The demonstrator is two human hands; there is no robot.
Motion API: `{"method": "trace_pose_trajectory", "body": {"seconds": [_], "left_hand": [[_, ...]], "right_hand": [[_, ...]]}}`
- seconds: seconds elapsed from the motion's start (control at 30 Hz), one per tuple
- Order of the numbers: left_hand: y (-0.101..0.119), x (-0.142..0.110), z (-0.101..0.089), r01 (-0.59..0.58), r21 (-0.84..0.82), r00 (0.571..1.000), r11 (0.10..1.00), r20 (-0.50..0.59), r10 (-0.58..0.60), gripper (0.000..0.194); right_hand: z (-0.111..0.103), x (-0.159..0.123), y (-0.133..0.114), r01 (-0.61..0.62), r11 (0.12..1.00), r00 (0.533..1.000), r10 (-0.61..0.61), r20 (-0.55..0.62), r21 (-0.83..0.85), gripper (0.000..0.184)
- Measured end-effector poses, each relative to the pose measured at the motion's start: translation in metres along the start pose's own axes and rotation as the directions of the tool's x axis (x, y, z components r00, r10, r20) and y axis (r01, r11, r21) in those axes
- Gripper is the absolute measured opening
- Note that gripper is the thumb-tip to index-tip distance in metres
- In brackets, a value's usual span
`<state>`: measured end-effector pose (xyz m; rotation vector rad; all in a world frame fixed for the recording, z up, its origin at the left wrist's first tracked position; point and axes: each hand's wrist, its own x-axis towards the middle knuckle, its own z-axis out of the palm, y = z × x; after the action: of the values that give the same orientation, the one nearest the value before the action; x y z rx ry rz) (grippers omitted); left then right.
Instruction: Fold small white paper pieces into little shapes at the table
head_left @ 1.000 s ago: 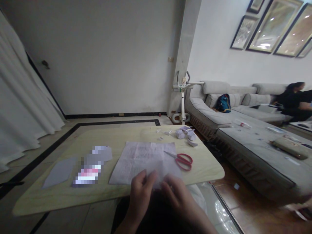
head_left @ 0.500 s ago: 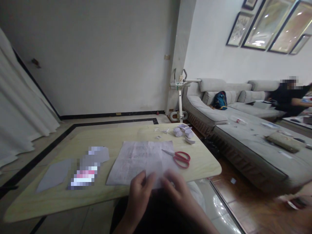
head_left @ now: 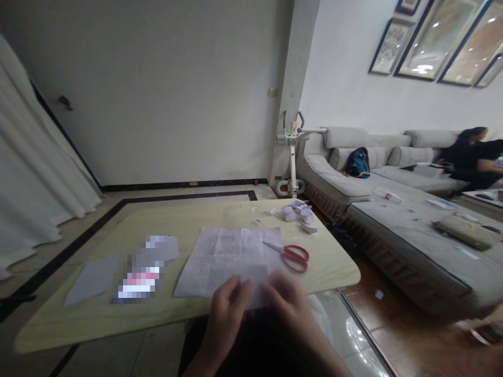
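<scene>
My left hand (head_left: 230, 309) is closed, thumb and fingers pinching a small piece of white paper (head_left: 255, 275) near the table's front edge. On the paper's other side, my right hand (head_left: 288, 301) has its fingers curled at it, smeared a little by motion. The piece is hard to separate from the large creased printed sheet (head_left: 212, 256) lying under it. Scissors with red handles (head_left: 295, 258) lie open, blades over the sheet's right side. Several folded white paper pieces (head_left: 298, 212) sit at the table's back right corner, with small scraps (head_left: 270, 211) beside them.
On the left of the wooden table (head_left: 51, 330) lie a white sheet (head_left: 92, 280) and a partly pixelated item (head_left: 141, 280). A grey sofa (head_left: 396, 235) with a blue backpack (head_left: 358, 163) stands to the right. A person (head_left: 467, 157) sits at its far end.
The view has shifted slightly, so the table and sofa appear a little further right. My right hand has moved slightly at the paper; the scissors and folded pieces lie as before.
</scene>
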<state>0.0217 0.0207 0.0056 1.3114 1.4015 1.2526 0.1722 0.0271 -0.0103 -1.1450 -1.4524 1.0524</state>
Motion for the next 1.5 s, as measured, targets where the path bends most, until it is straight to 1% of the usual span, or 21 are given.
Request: {"method": "trace_pose_trajectory", "body": {"seconds": [0.1, 0.2, 0.3, 0.4, 0.47, 0.53, 0.6, 0.63, 0.67, 0.7, 0.77, 0.83, 0.9, 0.93, 1.03, 1.13, 1.2, 1.27, 1.33, 1.4, 1.5], "left_hand": [[-0.006, 0.003, -0.002, -0.004, -0.015, 0.999, 1.000, 0.040, 0.005, 0.029], [-0.010, 0.005, -0.003, 0.023, -0.023, 0.997, 0.999, 0.071, -0.022, 0.030], [-0.008, 0.004, -0.002, 0.047, -0.054, 0.996, 0.997, 0.071, -0.043, 0.031], [-0.002, 0.003, -0.001, 0.051, -0.086, 0.997, 0.995, 0.065, -0.045, 0.030], [0.000, 0.002, -0.001, 0.044, -0.093, 0.997, 0.995, 0.061, -0.038, 0.029], [-0.003, 0.002, -0.001, 0.041, -0.104, 0.999, 0.994, 0.028, -0.038, 0.029], [-0.009, 0.003, -0.002, 0.066, -0.152, 0.997, 0.986, -0.022, -0.071, 0.030], [-0.014, 0.004, -0.001, 0.101, -0.202, 0.993, 0.974, -0.037, -0.111, 0.033], [-0.018, 0.006, -0.001, 0.162, -0.266, 0.985, 0.950, -0.019, -0.174, 0.037], [-0.022, 0.006, -0.001, 0.229, -0.332, 0.973, 0.915, 0.054, -0.224, 0.042], [-0.026, 0.007, 0.001, 0.362, -0.408, 0.931, 0.838, 0.206, -0.302, 0.050], [-0.025, 0.005, 0.002, 0.455, -0.434, 0.881, 0.777, 0.343, -0.325, 0.051], [-0.020, 0.002, 0.002, 0.485, -0.444, 0.854, 0.753, 0.427, -0.299, 0.045], [-0.017, -0.001, 0.001, 0.467, -0.446, 0.857, 0.763, 0.441, -0.266, 0.041], [-0.009, -0.005, -0.002, 0.410, -0.439, 0.876, 0.800, 0.434, -0.211, 0.033], [-0.007, -0.005, -0.005, 0.366, -0.389, 0.887, 0.845, 0.421, -0.190, 0.032], [-0.006, -0.002, -0.005, 0.314, -0.382, 0.915, 0.869, 0.366, -0.170, 0.032], [-0.004, 0.000, -0.004, 0.236, -0.380, 0.953, 0.895, 0.272, -0.136, 0.030], [0.000, 0.001, -0.002, 0.165, -0.355, 0.979, 0.920, 0.174, -0.109, 0.029], [0.003, 0.000, 0.000, 0.134, -0.325, 0.987, 0.936, 0.125, -0.098, 0.029], [0.005, -0.004, 0.003, 0.109, -0.317, 0.990, 0.942, 0.119, -0.074, 0.028]], "right_hand": [[-0.002, 0.002, 0.000, -0.050, 0.998, 0.999, 0.051, -0.012, 0.038, 0.027], [-0.002, 0.002, 0.000, -0.091, 0.988, 0.996, 0.093, -0.013, 0.122, 0.027], [-0.001, 0.003, 0.000, -0.108, 0.971, 0.993, 0.114, -0.015, 0.213, 0.026], [-0.001, 0.004, -0.002, -0.098, 0.958, 0.994, 0.110, -0.029, 0.271, 0.023], [-0.001, 0.004, -0.004, -0.090, 0.955, 0.994, 0.102, -0.026, 0.281, 0.022], [-0.001, 0.005, -0.004, -0.085, 0.963, 0.996, 0.092, -0.017, 0.255, 0.022], [-0.002, 0.004, -0.004, -0.072, 0.973, 0.997, 0.080, -0.024, 0.218, 0.020], [-0.003, 0.004, -0.005, -0.063, 0.978, 0.997, 0.070, -0.024, 0.200, 0.019], [-0.003, 0.003, -0.005, -0.053, 0.982, 0.998, 0.057, -0.017, 0.184, 0.018], [-0.003, 0.003, -0.006, -0.041, 0.985, 0.999, 0.042, -0.006, 0.168, 0.018], [-0.005, 0.002, -0.008, -0.017, 0.992, 1.000, 0.014, 0.028, 0.127, 0.017], [-0.006, 0.001, -0.012, 0.009, 0.998, 0.998, -0.013, 0.060, 0.069, 0.017], [-0.007, 0.000, -0.015, 0.023, 1.000, 0.996, -0.024, 0.082, 0.019, 0.016], [-0.007, -0.001, -0.017, 0.023, 1.000, 0.996, -0.023, 0.090, 0.005, 0.016], [-0.007, -0.001, -0.017, 0.011, 1.000, 0.996, -0.012, 0.085, 0.001, 0.014], [-0.007, -0.001, -0.013, 0.004, 1.000, 1.000, -0.005, 0.027, 0.013, 0.015], [-0.007, -0.001, -0.010, -0.008, 1.000, 1.000, 0.009, -0.025, 0.026, 0.019], [-0.007, -0.002, -0.006, -0.017, 0.999, 0.998, 0.019, -0.056, 0.037, 0.025], [-0.007, -0.002, -0.004, -0.012, 0.999, 0.998, 0.014, -0.061, 0.035, 0.029], [-0.005, -0.003, -0.003, -0.005, 1.000, 0.998, 0.006, -0.063, 0.012, 0.030], [-0.001, -0.003, -0.004, 0.012, 0.999, 0.997, -0.016, -0.080, -0.048, 0.023]]}}
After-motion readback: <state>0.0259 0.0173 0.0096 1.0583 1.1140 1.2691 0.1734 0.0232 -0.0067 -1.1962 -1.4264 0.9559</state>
